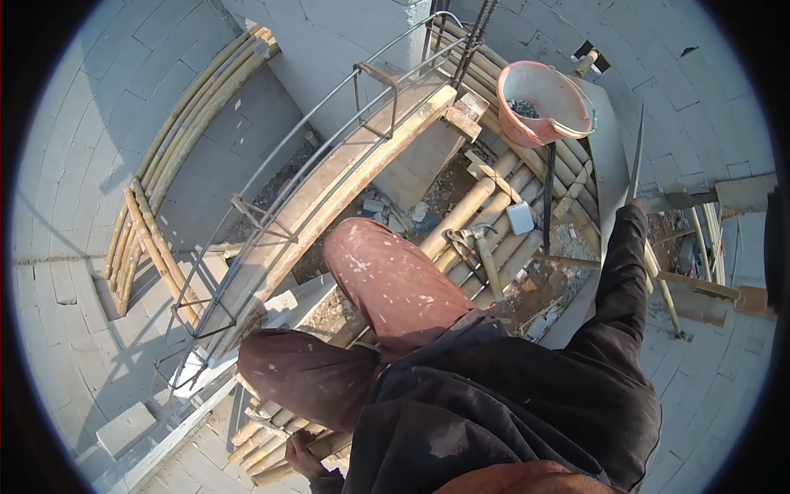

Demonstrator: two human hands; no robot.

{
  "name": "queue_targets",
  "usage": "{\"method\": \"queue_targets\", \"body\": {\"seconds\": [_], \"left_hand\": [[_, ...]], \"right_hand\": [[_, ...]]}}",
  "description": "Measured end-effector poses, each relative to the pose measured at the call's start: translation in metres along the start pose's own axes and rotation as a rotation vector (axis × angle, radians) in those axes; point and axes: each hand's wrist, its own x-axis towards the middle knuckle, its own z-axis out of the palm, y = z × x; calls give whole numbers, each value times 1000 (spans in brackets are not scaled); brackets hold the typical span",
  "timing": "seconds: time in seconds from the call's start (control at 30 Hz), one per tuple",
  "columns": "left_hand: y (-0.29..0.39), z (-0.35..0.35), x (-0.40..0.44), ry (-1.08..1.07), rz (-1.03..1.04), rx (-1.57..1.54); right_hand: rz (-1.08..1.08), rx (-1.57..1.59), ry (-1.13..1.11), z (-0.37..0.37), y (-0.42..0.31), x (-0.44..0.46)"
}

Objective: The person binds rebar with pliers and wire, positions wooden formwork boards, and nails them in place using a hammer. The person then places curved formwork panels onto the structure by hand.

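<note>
At the right, my right hand point(635, 202) is stretched out past the dark sleeve, closed on a long thin pointed blade point(638, 152). The blade points up beside the block wall, and its handle is hidden in the hand. My left hand point(303, 458) hangs low beside my knee, by the bamboo poles point(276, 449). Its fingers are loosely bent and apart, with nothing visible in them. A hammer point(490, 267) and pincers point(461, 245) lie on the bamboo platform in front of my knee, near a small white box point(520, 218).
An orange bucket point(520, 128) with dark bits inside stands on the bamboo poles. A rebar cage point(288, 202) runs along a wooden formwork board point(362, 165) at the left. Gaps between the poles show rubble below. Grey block walls point(658, 74) surround me.
</note>
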Motion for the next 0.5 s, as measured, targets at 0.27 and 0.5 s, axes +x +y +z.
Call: {"method": "queue_targets", "body": {"seconds": [0.27, 0.5], "left_hand": [[-7, -3, 6, -39, -165, -240], [-21, -4, 7, 5, -170, -250]], "right_hand": [[56, 32, -35, -80, 18, -6], [39, 369, -198, -48, -17, -33]]}}
